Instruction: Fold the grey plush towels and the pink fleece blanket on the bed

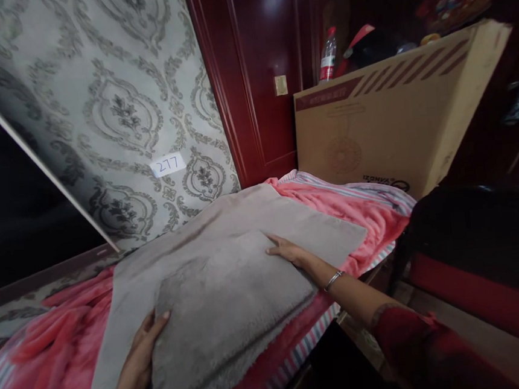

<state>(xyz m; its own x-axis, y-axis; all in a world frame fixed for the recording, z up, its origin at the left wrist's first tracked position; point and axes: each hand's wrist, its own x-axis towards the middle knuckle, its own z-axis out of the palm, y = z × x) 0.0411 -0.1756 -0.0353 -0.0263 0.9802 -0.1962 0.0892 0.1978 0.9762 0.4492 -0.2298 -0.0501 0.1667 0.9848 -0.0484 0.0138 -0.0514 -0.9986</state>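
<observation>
A grey plush mat (pixel 218 301) lies as a flat, folded-looking layer over a wider, paler grey cloth (pixel 330 224); I cannot tell whether the two are one piece. My left hand (pixel 140 344) grips the mat's left edge, thumb on top and the other fingers hidden at its side. At the far right corner of the mat, my right hand (pixel 287 249) is closed on the edge, with thumb and forefinger showing. Under the grey layers is a pink blanket (pixel 361 210) with a striped border, bunched on both sides.
A large cardboard box (pixel 371 124) stands behind on the right, with a plastic bottle (pixel 328 55) near its top. At left is a dark screen (pixel 18 197) against patterned wallpaper. A dark red panel (pixel 265 55) rises behind. A black surface (pixel 485 235) is at right.
</observation>
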